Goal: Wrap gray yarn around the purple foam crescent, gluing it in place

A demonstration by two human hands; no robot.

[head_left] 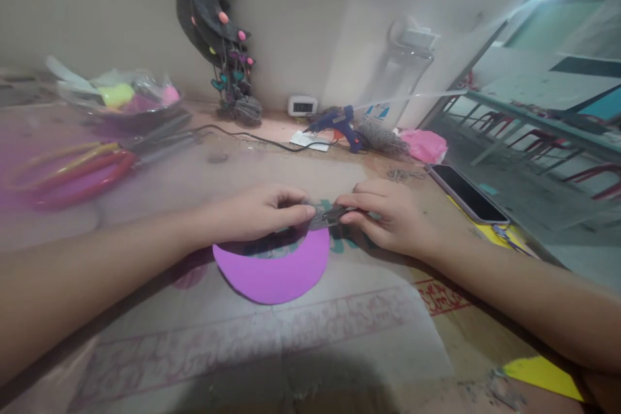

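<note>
A flat purple crescent (276,275), which looks like foam or card, lies in front of me with its curved edge toward me. Dark grey yarn (320,218) covers its upper right tip. My left hand (272,210) is closed, thumb and fingers pinching the crescent at that grey-covered tip. From the right, my right hand (381,213) pinches a dark grey bundle of the yarn, close to my left fingertips. The crescent's other point rests under my left wrist, and part of its inner edge is in shadow.
Behind are a blue glue gun (339,123) with its cord, a small white clock (303,105), a clear bottle (400,81) and a grey yarn ball (381,140). Red-handled scissors (92,184) lie left, a phone (469,194) right. A grey decorated moon (208,10) stands against the wall.
</note>
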